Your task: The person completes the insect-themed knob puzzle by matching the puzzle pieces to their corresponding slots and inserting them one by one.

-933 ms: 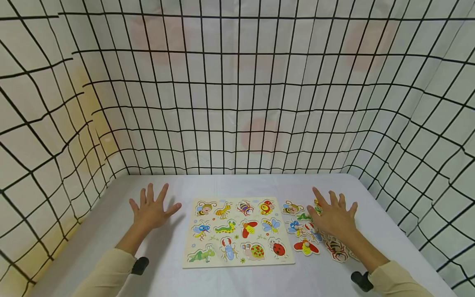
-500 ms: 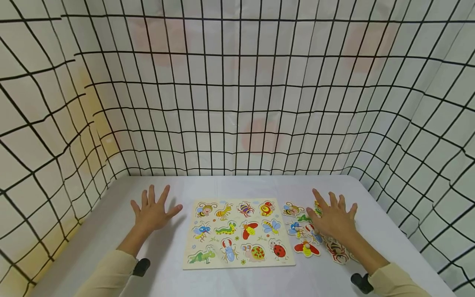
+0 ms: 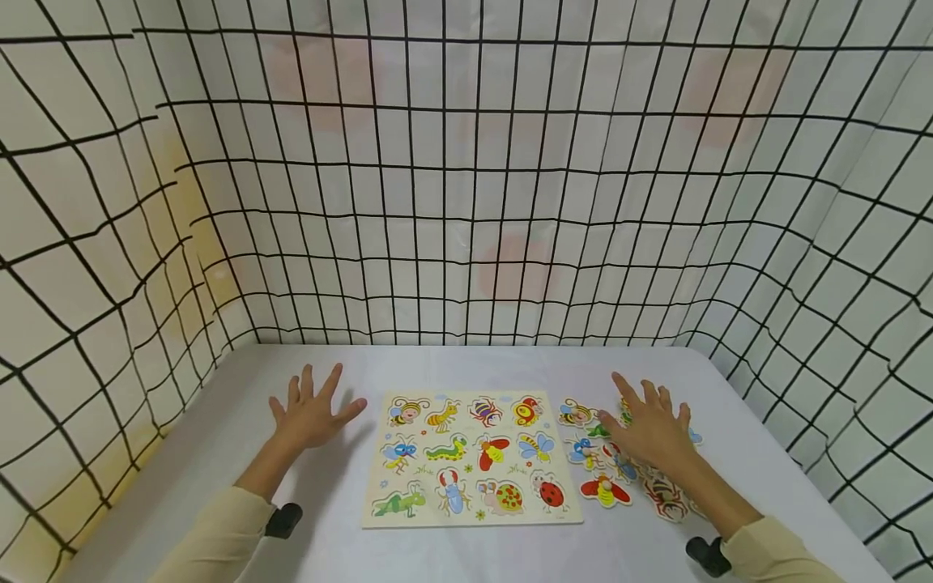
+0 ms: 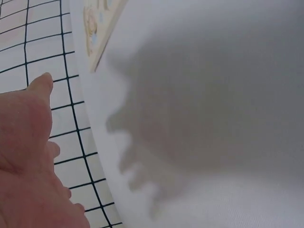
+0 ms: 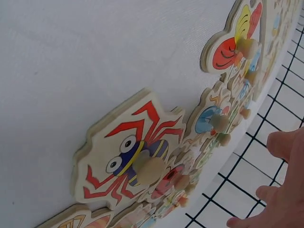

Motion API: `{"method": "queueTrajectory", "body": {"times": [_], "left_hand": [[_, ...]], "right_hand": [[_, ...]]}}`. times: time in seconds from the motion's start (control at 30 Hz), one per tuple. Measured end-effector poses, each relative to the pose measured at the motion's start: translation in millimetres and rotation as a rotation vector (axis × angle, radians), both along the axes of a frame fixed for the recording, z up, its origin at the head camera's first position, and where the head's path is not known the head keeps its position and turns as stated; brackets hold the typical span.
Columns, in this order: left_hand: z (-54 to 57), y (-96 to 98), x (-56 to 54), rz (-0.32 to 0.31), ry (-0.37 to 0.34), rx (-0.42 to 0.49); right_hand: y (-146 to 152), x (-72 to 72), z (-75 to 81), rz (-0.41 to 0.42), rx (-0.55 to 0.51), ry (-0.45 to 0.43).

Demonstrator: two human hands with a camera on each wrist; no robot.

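My left hand (image 3: 312, 417), fingers spread, hovers left of a wooden insect puzzle board (image 3: 430, 518) and holds nothing; its shadow falls on the white table. My right hand (image 3: 652, 433) hangs with spread, slightly bent fingers above a cluster of loose wooden insect pieces, hiding some of them. Among these are a bee piece (image 3: 576, 413), a red-winged insect piece (image 3: 605, 491) and a spider piece (image 3: 666, 495). In the right wrist view the spider piece (image 5: 142, 156) shows a round wooden knob on top. Printed insect pictures fill the board in rows.
A white table (image 3: 466, 559) carries everything. Black grid netting (image 3: 466, 219) over white sheeting stands behind it and along both sides. Each wrist has a black strap device, such as the left one (image 3: 283, 521).
The view has shifted slightly, so the board and left hand appear a little further right. The right hand's fingers have bent a little more. The pieces and board have stayed in place.
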State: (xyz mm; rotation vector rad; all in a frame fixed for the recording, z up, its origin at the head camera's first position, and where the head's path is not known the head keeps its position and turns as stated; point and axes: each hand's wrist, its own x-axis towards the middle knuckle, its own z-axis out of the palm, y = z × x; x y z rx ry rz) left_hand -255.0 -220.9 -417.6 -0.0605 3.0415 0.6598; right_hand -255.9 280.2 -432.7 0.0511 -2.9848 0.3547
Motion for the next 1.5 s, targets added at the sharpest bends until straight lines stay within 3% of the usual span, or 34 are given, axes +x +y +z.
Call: {"method": "queueTrajectory", "body": {"times": [0.23,0.37,0.7,1.07,1.5], "left_hand": [[3.9,6.2,-3.5,-0.063,-0.04,0.083],[5.5,8.3,-6.5,-0.085,-0.051,0.16],[14.5,15.0,-7.5,-0.032,-0.053,0.331],[-1.0,21.5,1.6,0.042,-0.098,0.567],[-17.1,32.8,10.9,0.118,-0.123,0.605]], "right_hand": [[-12,-2.3,5.3,0.09,-0.067,-0.01],[-20,-2.0,9.6,0.098,-0.128,-0.036],[-29,-2.1,13.1,0.134,-0.273,-0.046],[-31,-6.1,2.1,0.134,-0.416,-0.022],[-29,-9.6,-10.1,0.044,-0.492,-0.036]]}}
